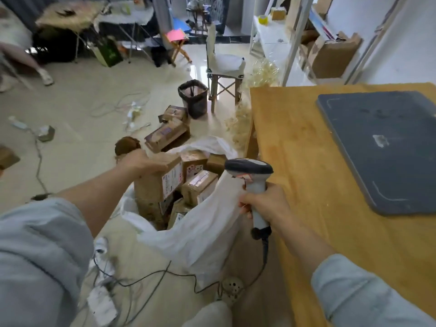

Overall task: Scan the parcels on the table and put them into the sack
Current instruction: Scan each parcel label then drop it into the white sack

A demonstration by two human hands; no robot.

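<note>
A white sack (200,234) stands open on the floor beside the wooden table (313,175), with several cardboard parcels inside. My left hand (141,162) grips the top of a tall brown parcel (157,185) with a white label, held over the sack's mouth. My right hand (265,204) holds a grey barcode scanner (251,175) by its handle and also pinches the sack's edge against it. The scanner's cable (264,253) hangs down to the floor.
A dark grey mat (387,147) lies on the table. More parcels (167,135) lie on the floor behind the sack, near a black bin (193,97) and a folding stool (224,74). Cables and paper scraps (103,300) litter the floor at my feet.
</note>
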